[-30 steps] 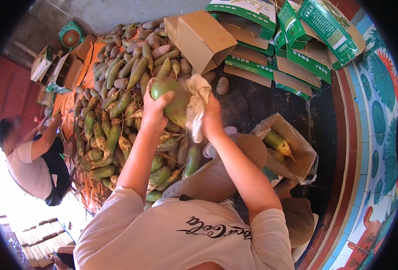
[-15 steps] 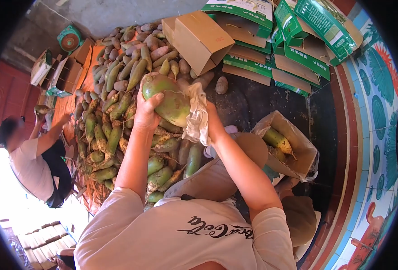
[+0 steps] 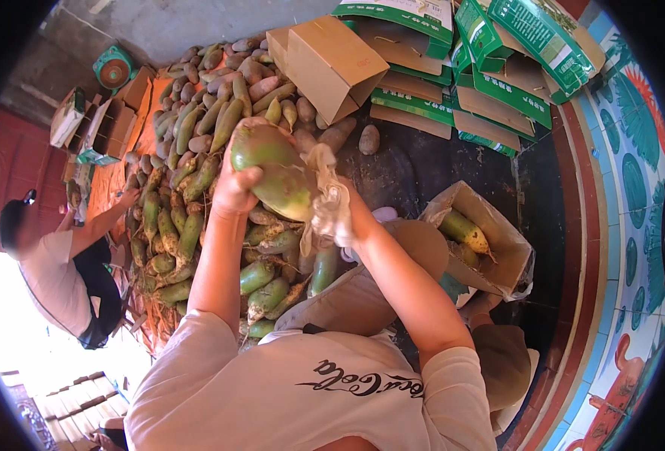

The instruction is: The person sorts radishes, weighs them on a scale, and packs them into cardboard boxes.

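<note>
A big green radish (image 3: 272, 174), paler at its lower end, is held up in front of me. My left hand (image 3: 235, 189) is closed around its left side, with the thumb across the front. My right hand (image 3: 345, 218) grips a crumpled cream cloth (image 3: 323, 167) and presses it to the radish's right end. Most of the right fingers are hidden by the cloth. Beneath and beyond both hands spreads a heap of green radishes (image 3: 190, 229), several with soil and roots on them.
On my right, an open cardboard box (image 3: 504, 272) lined with plastic holds radishes. An open brown carton (image 3: 331, 64) rests at the heap's back edge, beside stacked green cartons (image 3: 415, 98). Another person (image 3: 60, 274) works at the left of the heap.
The radish has tilted and shifted slightly left in my left hand. My right hand and the cloth have moved a little down along its end. The other person's raised hand has lowered.
</note>
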Action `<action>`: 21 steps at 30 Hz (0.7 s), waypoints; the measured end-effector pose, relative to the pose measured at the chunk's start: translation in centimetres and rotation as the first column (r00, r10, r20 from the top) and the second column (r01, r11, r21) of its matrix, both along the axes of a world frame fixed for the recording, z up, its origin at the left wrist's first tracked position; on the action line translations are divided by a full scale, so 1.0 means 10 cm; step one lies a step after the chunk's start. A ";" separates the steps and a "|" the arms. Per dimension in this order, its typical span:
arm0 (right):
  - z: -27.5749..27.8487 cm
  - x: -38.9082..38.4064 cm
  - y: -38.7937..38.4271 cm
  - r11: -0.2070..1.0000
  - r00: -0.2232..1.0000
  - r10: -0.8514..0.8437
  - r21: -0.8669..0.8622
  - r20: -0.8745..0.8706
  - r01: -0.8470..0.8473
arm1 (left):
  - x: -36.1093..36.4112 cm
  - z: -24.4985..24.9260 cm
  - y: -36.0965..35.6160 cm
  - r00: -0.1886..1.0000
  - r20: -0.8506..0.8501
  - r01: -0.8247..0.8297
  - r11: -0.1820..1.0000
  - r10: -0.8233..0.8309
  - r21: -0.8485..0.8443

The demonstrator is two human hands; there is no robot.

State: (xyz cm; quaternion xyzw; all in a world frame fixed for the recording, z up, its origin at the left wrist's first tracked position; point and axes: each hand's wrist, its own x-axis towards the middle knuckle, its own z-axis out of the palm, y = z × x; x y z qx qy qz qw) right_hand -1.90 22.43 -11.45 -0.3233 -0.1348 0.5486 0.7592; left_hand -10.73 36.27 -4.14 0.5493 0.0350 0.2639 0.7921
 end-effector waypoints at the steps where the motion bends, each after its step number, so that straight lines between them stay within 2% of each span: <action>1: 0.03 0.02 -0.01 1.000 0.999 0.030 0.002 -0.037 -0.030 | 0.03 0.01 0.00 1.000 -0.014 0.020 0.998 -0.019 0.061; 4: -0.06 0.06 0.05 0.983 0.953 0.172 0.105 -0.248 -0.150 | 0.04 -0.04 0.06 0.991 0.068 0.122 0.991 -0.119 -0.055; 6: -0.02 -0.01 0.04 0.997 0.952 0.078 0.042 -0.295 -0.068 | 0.06 -0.02 0.10 0.981 0.081 0.181 0.982 -0.176 -0.054; 7: 0.01 -0.05 0.03 0.999 0.947 0.034 0.002 -0.319 -0.035 | 0.04 -0.02 0.10 0.987 0.052 0.155 0.986 -0.152 -0.058; 8: -0.31 -0.01 0.13 0.998 0.984 0.041 0.043 -0.171 -0.034 | 0.02 -0.01 0.12 0.992 0.023 0.125 0.990 -0.124 -0.062; 10: 0.04 0.04 -0.03 0.993 0.995 -0.082 0.079 -0.051 0.086 | -0.05 -0.03 0.28 0.989 -0.059 0.139 0.990 -0.138 0.002; 11: 0.16 0.05 -0.09 0.984 0.989 -0.146 0.103 0.009 0.144 | -0.06 -0.07 0.28 0.995 -0.071 0.069 0.997 -0.072 -0.041; 12: 0.17 0.04 -0.06 0.971 0.971 -0.238 0.003 0.017 0.238 | -0.08 -0.12 0.25 0.996 -0.084 -0.001 0.997 -0.006 -0.082; 13: 0.13 0.04 -0.02 0.954 0.941 -0.289 -0.024 0.175 0.298 | -0.12 -0.16 0.21 0.993 -0.104 -0.074 0.989 0.062 -0.125; 14: 0.06 0.05 0.03 0.933 0.886 -0.324 -0.044 0.330 0.358 | -0.13 -0.20 0.16 0.993 -0.113 -0.057 0.986 0.040 -0.154; 15: 0.08 0.06 0.07 0.906 0.807 -0.346 -0.052 0.479 0.419 | -0.10 -0.20 0.08 0.948 -0.260 -0.216 0.970 0.181 -0.112; 16: 0.10 0.06 0.07 0.898 0.688 -0.265 -0.087 0.676 0.431 | -0.08 -0.23 0.06 0.958 -0.218 -0.223 0.960 0.185 -0.167; 17: 0.13 0.04 0.01 0.911 0.648 -0.198 -0.106 0.736 0.399 | -0.06 -0.26 0.06 0.966 -0.172 -0.227 0.948 0.191 -0.222; 19: 0.21 -0.01 0.04 0.833 0.201 -0.359 0.216 0.911 0.508 | 0.00 -0.27 0.01 0.964 -0.168 -0.240 0.948 0.208 -0.207; 21: 0.28 -0.02 0.02 0.834 0.167 -0.288 0.162 0.943 0.528 | 0.00 -0.30 -0.09 0.959 -0.181 -0.255 0.942 0.217 -0.220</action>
